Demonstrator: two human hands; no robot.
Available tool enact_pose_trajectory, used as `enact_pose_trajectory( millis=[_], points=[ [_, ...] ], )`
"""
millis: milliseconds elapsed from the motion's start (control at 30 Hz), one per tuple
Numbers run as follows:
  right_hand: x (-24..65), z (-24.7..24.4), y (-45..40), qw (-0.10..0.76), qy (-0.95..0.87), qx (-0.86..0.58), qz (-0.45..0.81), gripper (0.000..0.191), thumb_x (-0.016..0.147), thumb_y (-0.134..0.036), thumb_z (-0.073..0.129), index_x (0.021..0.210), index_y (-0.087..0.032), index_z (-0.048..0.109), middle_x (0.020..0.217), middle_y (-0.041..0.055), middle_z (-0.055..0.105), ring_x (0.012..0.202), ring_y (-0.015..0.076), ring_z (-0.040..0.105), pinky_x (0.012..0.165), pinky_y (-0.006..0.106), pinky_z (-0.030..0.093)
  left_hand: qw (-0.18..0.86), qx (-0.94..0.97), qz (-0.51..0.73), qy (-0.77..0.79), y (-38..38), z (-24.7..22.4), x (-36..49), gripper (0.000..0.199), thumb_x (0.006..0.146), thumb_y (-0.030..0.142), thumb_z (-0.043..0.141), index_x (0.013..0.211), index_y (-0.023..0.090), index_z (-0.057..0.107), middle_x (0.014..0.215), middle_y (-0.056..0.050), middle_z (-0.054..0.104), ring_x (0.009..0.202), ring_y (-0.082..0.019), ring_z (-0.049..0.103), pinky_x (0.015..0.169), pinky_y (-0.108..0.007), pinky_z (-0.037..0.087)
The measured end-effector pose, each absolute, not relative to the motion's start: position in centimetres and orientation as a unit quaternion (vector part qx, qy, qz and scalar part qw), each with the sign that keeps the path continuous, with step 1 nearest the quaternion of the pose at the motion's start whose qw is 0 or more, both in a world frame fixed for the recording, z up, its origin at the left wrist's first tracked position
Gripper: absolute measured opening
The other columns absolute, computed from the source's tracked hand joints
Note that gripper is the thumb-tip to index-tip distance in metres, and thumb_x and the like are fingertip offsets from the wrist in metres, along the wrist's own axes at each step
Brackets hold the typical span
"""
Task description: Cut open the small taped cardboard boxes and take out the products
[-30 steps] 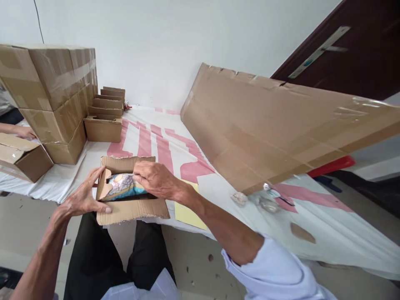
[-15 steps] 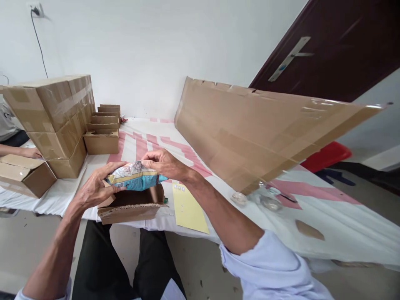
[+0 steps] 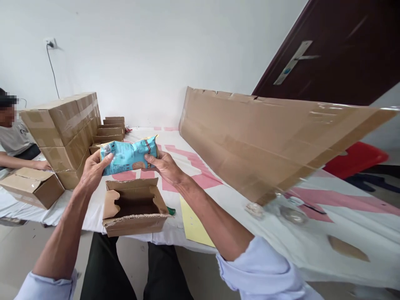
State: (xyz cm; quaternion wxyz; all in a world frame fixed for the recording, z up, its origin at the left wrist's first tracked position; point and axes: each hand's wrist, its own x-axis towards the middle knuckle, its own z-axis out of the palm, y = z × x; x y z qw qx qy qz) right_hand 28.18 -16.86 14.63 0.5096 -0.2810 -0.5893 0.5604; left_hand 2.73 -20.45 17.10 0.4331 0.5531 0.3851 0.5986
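Note:
A blue printed packet [image 3: 128,156] is held up between both hands, its broad face toward me. My left hand [image 3: 95,168] grips its left end, thumb on the front. Closed on the right end is my right hand [image 3: 164,166], with the thumb pressed on the packet's front. Below the packet, at the table's front edge, stands an open cardboard box [image 3: 136,225]; its dark inside shows nothing I can make out. A yellow sheet [image 3: 195,223] lies right of the box, partly under my right forearm. A small green item [image 3: 171,211] touches the box's right side.
Taped boxes [image 3: 67,133] are stacked at the left, beside a row of open cartons [image 3: 109,131]. A person [image 3: 15,137] sits behind a closed box [image 3: 33,186]. A large cardboard sheet [image 3: 250,141] leans at the right; clear plastic-wrapped items [image 3: 292,214] lie before it.
Both hands have lifted the packet up and away from the open box and turned its blue face toward me. The view has shifted, and more of the person at the left shows.

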Motion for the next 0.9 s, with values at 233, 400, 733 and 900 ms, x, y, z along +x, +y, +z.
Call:
enact_pose_trajectory(
  millis=[233,400,733,900],
  points=[
    [27.2,11.0,-13.2,0.478,-0.526,-0.323,0.625,0.055,0.07,-0.064,0.097,0.088,-0.018,0.075,0.081,0.0034,0.078,0.074,0.0168,0.073,0.073,0.031,0.066,0.468,0.543,0.55,0.429,-16.3,14.3,0.6,0.055,0.059,0.059,0.101,0.079,0.015,0.074,0.064,0.002,0.064,0.051,-0.008,0.05,0.048,-0.022,0.04],
    [26.9,8.7,-12.2,0.428,-0.513,-0.377,0.641,0.038,0.088,-0.051,0.089,0.081,-0.016,0.074,0.073,0.0035,0.077,0.064,0.0152,0.07,0.067,0.028,0.062,0.47,0.522,0.518,0.489,-13.8,10.8,-0.4,0.055,0.064,0.057,0.101,0.071,0.016,0.065,0.056,0.007,0.053,0.045,-0.007,0.045,0.044,-0.022,0.037],
    [27.6,6.6,-11.7,0.396,-0.523,-0.39,0.647,0.038,0.087,-0.049,0.089,0.072,-0.019,0.071,0.067,0.005,0.076,0.066,0.0179,0.071,0.067,0.028,0.06,0.481,0.519,0.467,0.53,-12.8,7.3,-0.5,0.032,0.105,0.04,0.072,0.087,0.014,0.064,0.071,0.006,0.058,0.052,-0.007,0.051,0.049,-0.019,0.046],
    [28.0,7.7,-10.8,0.438,-0.546,-0.356,0.618,0.044,0.08,-0.057,0.092,0.078,-0.018,0.071,0.068,0.003,0.074,0.069,0.0185,0.071,0.072,0.032,0.062,0.469,0.545,0.492,0.491,-12.5,9.4,0.0,0.048,0.087,0.051,0.089,0.07,0.017,0.059,0.055,0.008,0.051,0.043,-0.006,0.044,0.043,-0.02,0.038]
  ],
)
